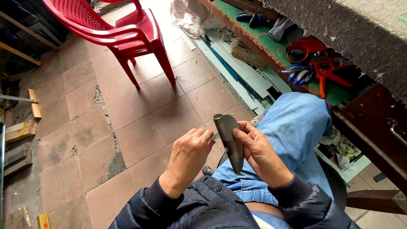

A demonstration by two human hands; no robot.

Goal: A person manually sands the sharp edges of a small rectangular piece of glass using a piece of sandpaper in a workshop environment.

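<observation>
here, your right hand (pixel 259 153) is wrapped around a dark grey, curved metal piece (pixel 229 140), fingers closed on its right edge, so it stands nearly upright above your lap with its rounded end at the top. your left hand (pixel 188 157) sits just beside it on the left, fingers curled in narrow and pinching something small and pale at the fingertips; what that small bit is cannot be told. the two hands are close together, with the metal piece between them and nearer the right one. your knee in blue jeans (pixel 292 123) lies just behind the piece. to the right, a low shelf with a green surface (pixel 277 50) under the bench holds gloves: a blue and white pair (pixel 299 73), a grey one (pixel 280 26), beside an orange tool (pixel 324 70). a red plastic chair (pixel 123 34) stands well apart on the tiled floor (pixel 140 118).
</observation>
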